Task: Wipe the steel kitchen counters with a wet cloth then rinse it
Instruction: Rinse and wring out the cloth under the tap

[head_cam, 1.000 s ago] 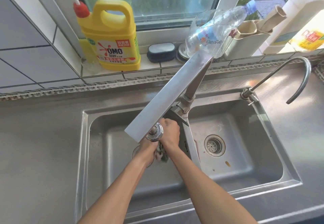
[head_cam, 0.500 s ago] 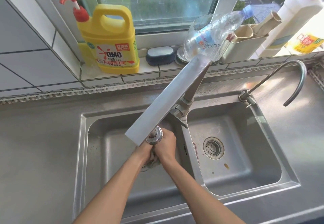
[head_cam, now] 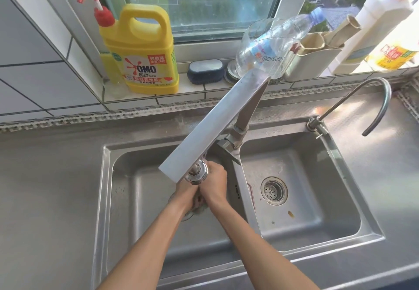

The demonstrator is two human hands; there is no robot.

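Over the last second both hands shift toward the viewer within the left basin [head_cam: 140, 199], from beside the divider to beneath the faucet head [head_cam: 196, 174]. The left hand [head_cam: 184, 193] and right hand [head_cam: 214, 182] now press closer together. The cloth [head_cam: 199, 205], earlier a visible dark bunch below the fingers, now shows only as a small wad between the wrists.

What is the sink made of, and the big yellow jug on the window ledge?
The sink looks like brushed stainless steel: grey, dull sheen, soft reflections. The yellow jug seems to be glossy plastic, with a moulded handle and a printed label.
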